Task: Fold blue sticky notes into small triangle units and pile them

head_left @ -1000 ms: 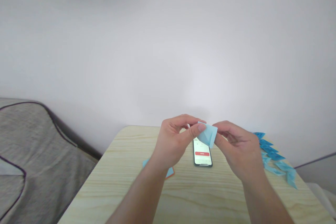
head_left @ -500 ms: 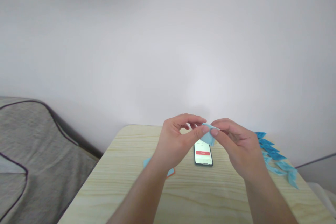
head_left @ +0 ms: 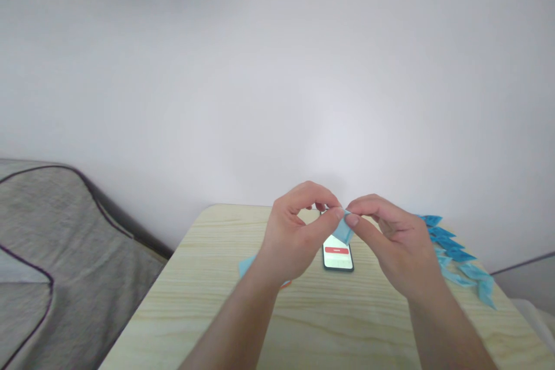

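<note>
A small folded piece of light blue paper (head_left: 344, 232) is held up above the table, between my two hands. My left hand (head_left: 295, 231) pinches its upper left edge between thumb and forefinger. From the other side, my right hand (head_left: 392, 243) pinches the upper right edge, its thumb pressed on the near face. The fingertips of both hands almost meet, and they hide the paper's top. Behind and below the paper, a phone (head_left: 338, 261) lies on the table with its screen lit and a red button showing.
Several folded blue paper pieces (head_left: 451, 245) lie along the right edge of the wooden table (head_left: 208, 260). Light blue paper (head_left: 245, 266) with an orange edge beside it lies partly under my left forearm. A grey fabric cover (head_left: 95, 260) is at the left; a white wall (head_left: 277, 81) rises behind.
The paper has been turned and folded smaller between my fingers. My right thumb has come onto its near face, and my hands are closer together.
</note>
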`<state>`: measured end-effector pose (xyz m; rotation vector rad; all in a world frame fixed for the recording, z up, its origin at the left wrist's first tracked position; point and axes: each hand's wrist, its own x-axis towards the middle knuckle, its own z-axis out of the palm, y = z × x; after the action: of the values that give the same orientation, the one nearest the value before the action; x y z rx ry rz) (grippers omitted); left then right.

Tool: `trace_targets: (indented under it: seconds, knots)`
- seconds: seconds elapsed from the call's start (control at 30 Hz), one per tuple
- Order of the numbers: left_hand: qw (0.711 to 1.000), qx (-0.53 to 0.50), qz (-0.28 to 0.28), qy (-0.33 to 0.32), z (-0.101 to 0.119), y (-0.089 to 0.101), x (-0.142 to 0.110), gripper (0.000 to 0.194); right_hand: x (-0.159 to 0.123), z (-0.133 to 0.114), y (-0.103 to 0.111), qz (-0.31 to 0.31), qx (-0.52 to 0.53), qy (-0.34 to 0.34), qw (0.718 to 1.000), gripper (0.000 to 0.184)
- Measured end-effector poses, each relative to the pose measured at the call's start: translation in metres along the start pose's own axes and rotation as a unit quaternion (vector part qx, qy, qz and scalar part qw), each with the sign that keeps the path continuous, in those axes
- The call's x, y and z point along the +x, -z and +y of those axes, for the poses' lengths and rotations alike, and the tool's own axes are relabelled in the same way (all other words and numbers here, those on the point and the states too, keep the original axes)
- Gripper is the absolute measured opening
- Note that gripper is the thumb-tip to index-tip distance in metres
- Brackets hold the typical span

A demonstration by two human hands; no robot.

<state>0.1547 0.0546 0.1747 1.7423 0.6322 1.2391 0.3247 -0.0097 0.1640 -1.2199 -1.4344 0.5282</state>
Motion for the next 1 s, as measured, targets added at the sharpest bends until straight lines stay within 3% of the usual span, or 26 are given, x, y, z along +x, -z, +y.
trace_targets:
  seconds: [0.17,0.37,0.53,0.87,1.0]
  knots:
    - [0.999,-0.002,-0.017,0.047,-0.003,0.000,0.002,0.009,0.003,0.003,0.003,-0.003,0.057,-0.098,0.994,0.014]
    - [0.997,0.028,-0.056,0.038,0.001,0.001,-0.002,0.036,0.010,0.014,0.005,0.034,0.226,-0.164,0.959,0.016]
    - [0.998,0.021,-0.064,0.013,-0.002,-0.003,-0.005,0.020,0.013,0.011,0.006,0.009,0.283,-0.205,0.937,0.017]
    - [0.999,-0.035,-0.030,0.022,-0.007,-0.003,-0.004,0.015,0.010,0.009,0.002,-0.020,0.286,-0.208,0.935,0.018]
    - [0.999,-0.024,-0.042,0.012,-0.005,-0.004,-0.005,0.017,0.011,0.008,0.002,-0.053,0.280,-0.214,0.934,0.021]
